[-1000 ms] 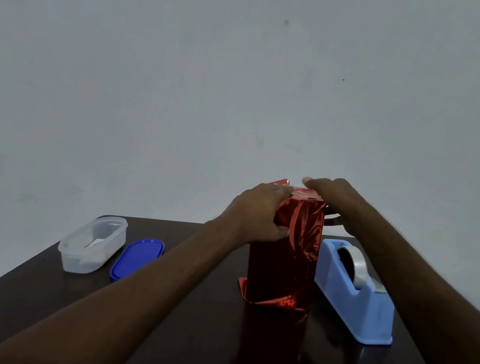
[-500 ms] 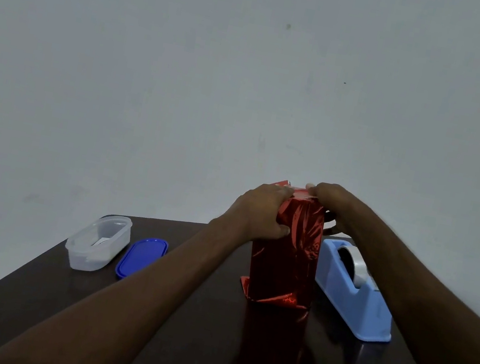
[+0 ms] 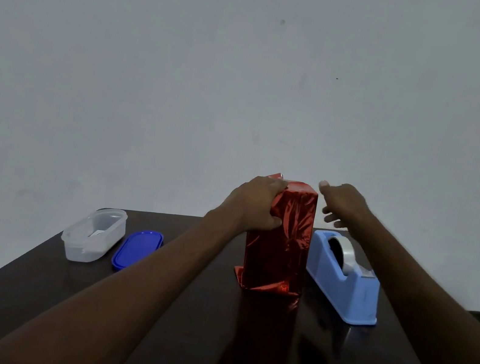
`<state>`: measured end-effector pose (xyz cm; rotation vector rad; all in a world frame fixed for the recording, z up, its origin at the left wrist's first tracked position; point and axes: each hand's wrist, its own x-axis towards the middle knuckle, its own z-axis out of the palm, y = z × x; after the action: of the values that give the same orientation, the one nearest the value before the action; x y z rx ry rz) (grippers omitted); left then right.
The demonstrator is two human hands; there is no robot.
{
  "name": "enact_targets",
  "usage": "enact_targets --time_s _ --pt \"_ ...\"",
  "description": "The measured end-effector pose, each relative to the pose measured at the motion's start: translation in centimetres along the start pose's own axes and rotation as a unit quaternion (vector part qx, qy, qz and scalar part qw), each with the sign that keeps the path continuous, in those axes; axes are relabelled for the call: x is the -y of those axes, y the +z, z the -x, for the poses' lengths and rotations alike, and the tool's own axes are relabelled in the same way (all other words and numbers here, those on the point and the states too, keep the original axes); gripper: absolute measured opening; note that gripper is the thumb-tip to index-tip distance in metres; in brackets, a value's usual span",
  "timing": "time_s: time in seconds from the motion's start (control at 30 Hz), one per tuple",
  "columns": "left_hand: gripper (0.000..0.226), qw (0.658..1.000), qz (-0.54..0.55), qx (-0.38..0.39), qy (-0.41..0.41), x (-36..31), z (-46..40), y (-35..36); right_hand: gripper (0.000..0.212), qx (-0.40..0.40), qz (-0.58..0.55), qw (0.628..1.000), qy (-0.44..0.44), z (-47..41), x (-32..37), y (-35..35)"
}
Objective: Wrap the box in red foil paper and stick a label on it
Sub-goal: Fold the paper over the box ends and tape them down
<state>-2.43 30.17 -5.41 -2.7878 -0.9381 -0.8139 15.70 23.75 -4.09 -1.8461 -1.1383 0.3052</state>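
The foil-wrapped box [image 3: 280, 246] stands upright on the table [image 3: 21, 287]. The left hand [image 3: 255, 204] holds a closed grip around its upper left edge. Right of the box, the right hand [image 3: 342, 204] hovers apart with fingers spread, above the tape dispenser [image 3: 343, 280].

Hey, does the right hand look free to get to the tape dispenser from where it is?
Probably yes. The right hand is open, holds nothing and hangs above the far end of the tape dispenser, with nothing between them. The left hand grips the foil-wrapped box, which stands just left of the dispenser.

Both my arms stretched forward. My left hand [image 3: 255, 204] gripping, thumb curled in front. My right hand [image 3: 342, 204] free, fingers loosely spread.
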Motion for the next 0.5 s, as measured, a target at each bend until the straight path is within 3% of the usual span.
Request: enact_targets --time_s 0.1,0.2,0.37,0.5 --pt "0.084 1.000 -0.002 -0.001 -0.001 0.0 -0.1 0.1 0.027 -0.061 0.213 0.974 -0.053 1.0 -2.3 -1.3" --pt "0.084 1.000 -0.005 0.002 -0.003 -0.2 -0.1 0.1 0.030 -0.027 0.325 0.945 -0.018 2.4 -4.2 -2.0" --pt "0.081 1.000 -0.002 -0.010 0.006 -0.3 0.1 -0.2 0.018 -0.004 0.374 0.927 0.018 3.6 -6.4 -2.5" --pt "0.081 1.000 0.001 -0.012 0.011 -0.5 0.0 -0.2 0.014 -0.003 0.354 0.934 0.042 3.9 -6.9 -2.9"
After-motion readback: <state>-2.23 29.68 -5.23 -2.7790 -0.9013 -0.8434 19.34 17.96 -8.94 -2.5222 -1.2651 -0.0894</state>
